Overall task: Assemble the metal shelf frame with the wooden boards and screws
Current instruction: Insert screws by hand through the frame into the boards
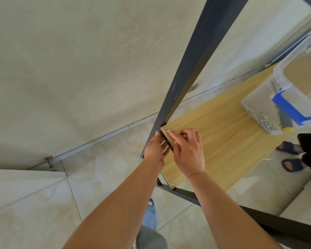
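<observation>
Leftmost, a metal door stop (49, 160) is standing on the tiled floor (101, 169) at the foot of the plastered wall (79, 69). Moving right, the left hand (155, 151) is reaching under the near left corner of the wooden board (223, 126); its fingers are curling up beneath the board edge and the thumb is resting against the dark metal upright (192, 60) of the shelf frame, so the hand is gripping the corner from below. Whether anything small is being held under the board cannot be told.

Just right of it, the right hand (188, 153) is lying over the board corner. Its index finger is extending and its tip is touching a silver screw head (167, 131) seated in the corner of the board, while the other fingers are curling loosely and holding nothing. A second screw (172, 184) is sitting in the near corner of the same board, above the lower frame rail (187, 194).

The board is resting level inside the frame, its left corner meeting the upright.

Further right, a clear plastic storage box (262, 99) with a blue latch (287, 108) is standing on the far end of the board. Inside it, a tool with a grey and yellow handle (285, 121) and some loose metal fittings (266, 123) are showing through the wall; the fittings are too blurred to identify. At the far right, two feet in dark sandals (289, 156) are standing on the floor.
</observation>
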